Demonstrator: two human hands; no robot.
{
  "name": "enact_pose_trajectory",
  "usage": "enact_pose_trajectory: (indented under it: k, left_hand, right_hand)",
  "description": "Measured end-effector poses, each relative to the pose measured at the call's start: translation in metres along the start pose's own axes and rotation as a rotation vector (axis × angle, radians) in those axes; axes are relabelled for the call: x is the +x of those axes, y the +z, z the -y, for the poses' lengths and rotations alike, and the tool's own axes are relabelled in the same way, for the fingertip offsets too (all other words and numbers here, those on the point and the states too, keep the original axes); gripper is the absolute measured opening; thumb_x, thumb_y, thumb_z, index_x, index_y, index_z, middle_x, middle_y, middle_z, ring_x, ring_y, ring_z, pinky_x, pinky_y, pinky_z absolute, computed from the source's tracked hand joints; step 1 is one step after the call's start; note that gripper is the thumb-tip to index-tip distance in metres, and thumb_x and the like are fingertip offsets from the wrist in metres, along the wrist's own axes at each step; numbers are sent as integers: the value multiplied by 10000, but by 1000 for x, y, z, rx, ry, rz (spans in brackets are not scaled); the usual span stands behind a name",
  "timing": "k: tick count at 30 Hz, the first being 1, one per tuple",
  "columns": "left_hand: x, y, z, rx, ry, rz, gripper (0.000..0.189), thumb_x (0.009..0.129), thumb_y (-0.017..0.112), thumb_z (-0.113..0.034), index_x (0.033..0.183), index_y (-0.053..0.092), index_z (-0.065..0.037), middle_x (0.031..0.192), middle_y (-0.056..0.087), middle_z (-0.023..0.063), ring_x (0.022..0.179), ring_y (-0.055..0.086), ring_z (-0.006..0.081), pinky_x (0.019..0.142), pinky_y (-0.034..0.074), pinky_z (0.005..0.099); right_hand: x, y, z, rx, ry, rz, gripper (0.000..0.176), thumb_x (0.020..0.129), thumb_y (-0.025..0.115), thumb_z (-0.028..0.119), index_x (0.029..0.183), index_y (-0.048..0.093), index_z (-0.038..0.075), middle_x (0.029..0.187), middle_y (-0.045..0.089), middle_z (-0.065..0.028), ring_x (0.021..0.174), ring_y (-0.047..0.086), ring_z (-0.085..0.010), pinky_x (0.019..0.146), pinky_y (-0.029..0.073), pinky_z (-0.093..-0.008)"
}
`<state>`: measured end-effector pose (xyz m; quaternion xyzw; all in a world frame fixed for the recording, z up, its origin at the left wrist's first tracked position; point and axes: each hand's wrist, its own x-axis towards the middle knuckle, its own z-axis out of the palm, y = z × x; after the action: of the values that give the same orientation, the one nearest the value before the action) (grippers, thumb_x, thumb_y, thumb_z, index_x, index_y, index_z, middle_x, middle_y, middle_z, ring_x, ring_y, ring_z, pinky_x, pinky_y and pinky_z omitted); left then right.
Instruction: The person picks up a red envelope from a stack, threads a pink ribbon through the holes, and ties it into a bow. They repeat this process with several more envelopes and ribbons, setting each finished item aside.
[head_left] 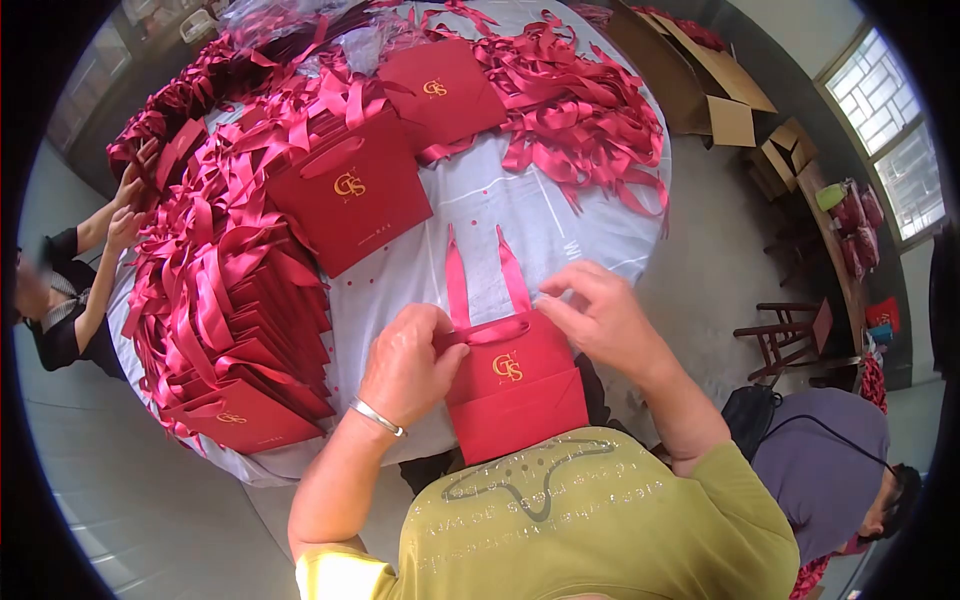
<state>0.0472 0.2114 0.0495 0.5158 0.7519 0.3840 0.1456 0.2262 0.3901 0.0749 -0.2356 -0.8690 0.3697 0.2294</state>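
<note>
A red paper gift bag [519,398] with gold lettering lies at the table's near edge, against the person's front. One ribbon handle [500,331] crosses its upper front, while two loose ribbon ends [457,275] stretch away beyond the top edge. My left hand [405,365] is closed on the bag's upper left corner, thumb over the front. At the upper right corner, beside the right ribbon end, my right hand [605,312] has thumb and forefinger pinched together. Whatever sits between those fingertips is too small to make out.
Stacked red bags [265,310] with ribbons fill the table's left side; another bag [440,95] lies farther back. Loose red ribbons [585,110] heap at the back right. Co-workers are at left [75,290] and lower right [815,450]. Cardboard boxes [730,120] and a stool [790,335] stand right.
</note>
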Motion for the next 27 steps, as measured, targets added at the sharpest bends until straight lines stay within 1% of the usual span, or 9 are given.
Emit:
enact_pose_trajectory:
  k: [1,5,7,11,14,16,20,22,27]
  left_hand:
    - [0,0,1,29,17,7,271,753,800,-58,922,597,4,850,615,117,565,580,182,567,487,331]
    - [0,-2,-5,34,-18,32,252,763,790,-62,938,618,-2,870,623,126,620,618,234,601,512,352]
    - [-1,-2,-6,70,72,16,234,773,772,-54,958,634,-13,906,629,124,699,649,285,646,530,370]
    - [-2,-4,-10,78,31,50,235,777,761,-45,983,649,-24,946,634,119,762,660,322,680,538,383]
    - [-2,-5,-10,68,30,50,243,777,764,-49,990,650,-23,954,632,112,741,661,297,664,535,371]
    - [-2,-4,-10,78,12,57,261,775,767,-49,1008,654,-21,949,628,107,713,654,275,646,530,356]
    - [-1,-5,-9,57,15,51,267,769,770,-41,1010,657,-17,939,623,99,678,639,251,627,523,339]
    - [-1,-7,-11,13,-44,123,266,779,755,-98,1011,639,-37,1007,621,121,864,654,353,736,548,432]
    - [1,-7,-9,12,-54,133,279,767,763,-88,1013,641,-38,1000,621,118,865,651,356,736,546,433]
  right_hand:
    - [8,1,5,-26,69,76,253,862,722,244,833,705,-7,825,675,-155,649,652,-280,632,516,-372]
    - [24,14,-5,-264,-1,156,257,852,732,262,820,722,7,778,677,-148,657,660,-299,630,523,-385]
    - [32,16,-6,-165,222,242,260,834,749,271,807,728,13,747,688,-133,650,668,-256,614,522,-363]
    - [32,13,-17,62,322,312,221,828,758,221,826,723,3,751,700,-127,642,665,-202,592,513,-330]
    - [26,9,-21,288,280,207,158,812,765,151,853,720,5,766,689,-111,643,645,-153,589,501,-298]
    - [22,-1,-14,105,36,171,113,822,761,72,909,706,23,837,654,-25,722,602,-83,629,472,-241]
    - [10,11,-10,-4,-348,151,219,753,792,67,963,732,53,899,644,-84,804,630,-232,705,511,-337]
    - [8,25,-2,-104,-495,93,253,715,811,108,951,731,68,914,635,-81,821,620,-265,718,511,-374]
    - [10,49,0,-148,-557,92,200,721,788,132,891,700,72,883,593,-61,843,589,-246,753,500,-370]
